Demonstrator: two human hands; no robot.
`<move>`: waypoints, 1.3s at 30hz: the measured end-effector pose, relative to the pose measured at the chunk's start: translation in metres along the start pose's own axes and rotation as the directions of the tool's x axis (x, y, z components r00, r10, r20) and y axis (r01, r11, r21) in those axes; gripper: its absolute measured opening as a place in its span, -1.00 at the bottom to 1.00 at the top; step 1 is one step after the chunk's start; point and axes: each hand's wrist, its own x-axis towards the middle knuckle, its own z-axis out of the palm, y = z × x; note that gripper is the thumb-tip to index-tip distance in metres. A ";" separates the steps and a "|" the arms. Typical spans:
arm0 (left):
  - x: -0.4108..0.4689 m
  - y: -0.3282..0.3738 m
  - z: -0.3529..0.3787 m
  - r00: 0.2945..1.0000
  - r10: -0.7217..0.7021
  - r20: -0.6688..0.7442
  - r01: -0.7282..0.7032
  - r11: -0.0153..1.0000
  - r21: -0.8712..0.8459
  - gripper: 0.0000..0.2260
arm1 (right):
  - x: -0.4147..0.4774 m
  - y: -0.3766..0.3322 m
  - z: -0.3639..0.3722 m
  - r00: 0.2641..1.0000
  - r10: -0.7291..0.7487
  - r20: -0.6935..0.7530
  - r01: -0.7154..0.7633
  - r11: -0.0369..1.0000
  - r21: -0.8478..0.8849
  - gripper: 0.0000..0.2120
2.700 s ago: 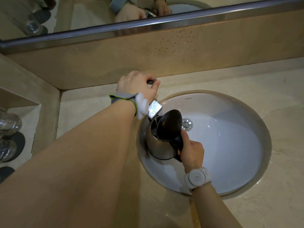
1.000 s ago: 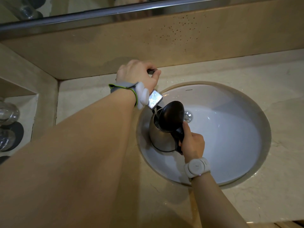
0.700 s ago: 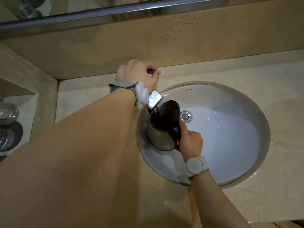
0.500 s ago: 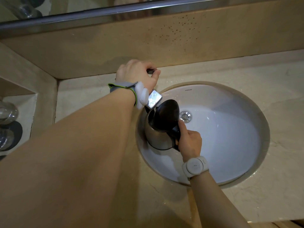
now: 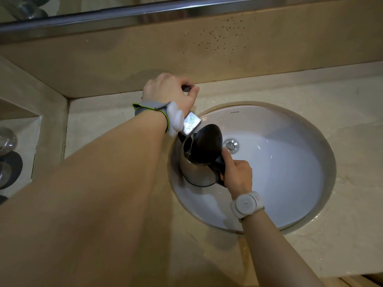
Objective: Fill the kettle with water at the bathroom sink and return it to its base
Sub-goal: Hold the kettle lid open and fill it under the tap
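Observation:
A steel kettle (image 5: pixel 195 170) with a black lid standing open hangs inside the white round sink (image 5: pixel 290 172), at its left side. My right hand (image 5: pixel 237 172) grips the kettle's black handle, thumb up near the lid hinge. The chrome tap spout (image 5: pixel 191 123) ends just over the kettle's mouth, and a thin stream of water falls into it. My left hand (image 5: pixel 172 92) curls round the tap's lever behind the spout. Water glints inside the kettle. The kettle's base is out of view.
A marble counter (image 5: pixel 342 112) surrounds the sink, with a beige backsplash and a mirror's metal edge (image 5: pixel 145 11) above. A recessed shelf at the left holds glasses (image 5: pixel 7 139) on dark coasters. The sink drain plug (image 5: pixel 230 145) lies right of the kettle.
The kettle has shifted slightly left under the spout and stays there. Water still runs into it. My left hand has stayed on the tap lever.

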 end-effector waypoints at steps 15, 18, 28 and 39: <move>-0.001 0.000 -0.002 1.000 -0.002 0.015 0.002 1.000 -0.012 -0.74 | 0.001 0.003 -0.001 0.999 -0.034 0.030 0.035 0.998 -0.043 -0.14; -0.002 0.001 -0.003 1.000 -0.003 0.018 0.003 1.000 -0.014 -0.74 | 0.002 0.003 -0.001 1.000 -0.012 0.028 0.012 1.000 -0.017 -0.13; -0.001 0.000 -0.001 1.000 -0.002 0.012 0.002 1.000 -0.007 -0.73 | 0.000 0.002 0.001 1.000 -0.016 0.018 0.016 1.000 -0.019 -0.20; -0.002 0.002 -0.003 1.000 0.021 0.003 -0.021 1.000 0.001 -0.72 | -0.002 -0.001 -0.001 1.000 -0.015 0.007 0.015 1.000 -0.001 -0.28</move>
